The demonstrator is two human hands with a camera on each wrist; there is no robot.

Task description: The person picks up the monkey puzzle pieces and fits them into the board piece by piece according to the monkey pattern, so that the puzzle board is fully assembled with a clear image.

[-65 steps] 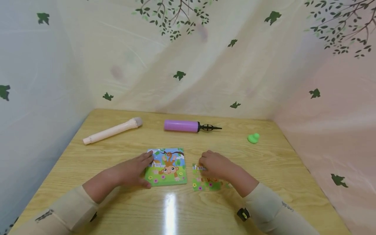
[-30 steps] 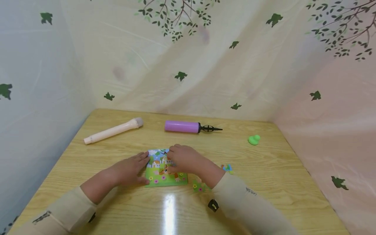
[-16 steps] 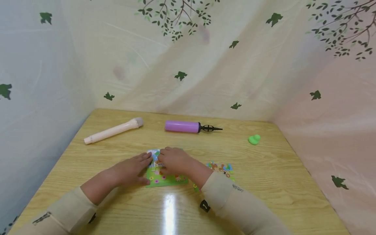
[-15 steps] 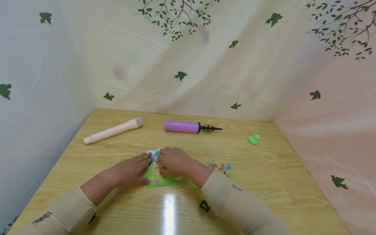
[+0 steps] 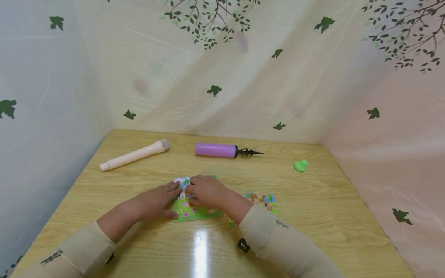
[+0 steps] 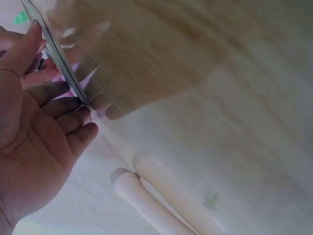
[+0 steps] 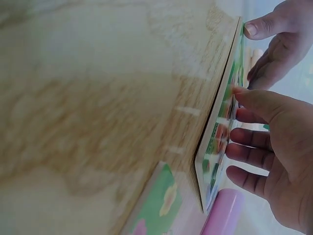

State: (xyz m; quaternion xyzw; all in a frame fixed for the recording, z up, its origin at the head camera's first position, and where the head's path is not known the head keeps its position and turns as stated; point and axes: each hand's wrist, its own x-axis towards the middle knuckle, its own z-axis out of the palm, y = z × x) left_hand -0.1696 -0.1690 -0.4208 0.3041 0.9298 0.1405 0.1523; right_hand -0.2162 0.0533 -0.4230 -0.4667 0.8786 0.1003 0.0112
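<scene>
A square puzzle board (image 5: 199,217) with a green edge and flower picture lies flat mid-table. My left hand (image 5: 153,202) rests along its left edge, fingers extended at the far corner and thumb near the front corner. Over the board's middle, my right hand (image 5: 208,193) pinches a puzzle piece (image 5: 182,195) between thumb and fingers; the hand covers most of it. In the right wrist view, thumb and fingertips reach the board's surface. Several loose jigsaw pieces (image 5: 270,199) lie to the right, partly behind the right forearm.
A pale pink microphone-shaped stick (image 5: 133,155) lies at the back left. The purple hand pump (image 5: 215,150) with a black nozzle lies behind the board. At the right stands a green toy duck (image 5: 300,165). A printed curtain (image 5: 243,96) encloses the table's back and sides.
My right hand has gone left from the loose pieces onto the board, carrying a piece. Over the last half second it barely moves. The left hand stays at the board's left edge.
</scene>
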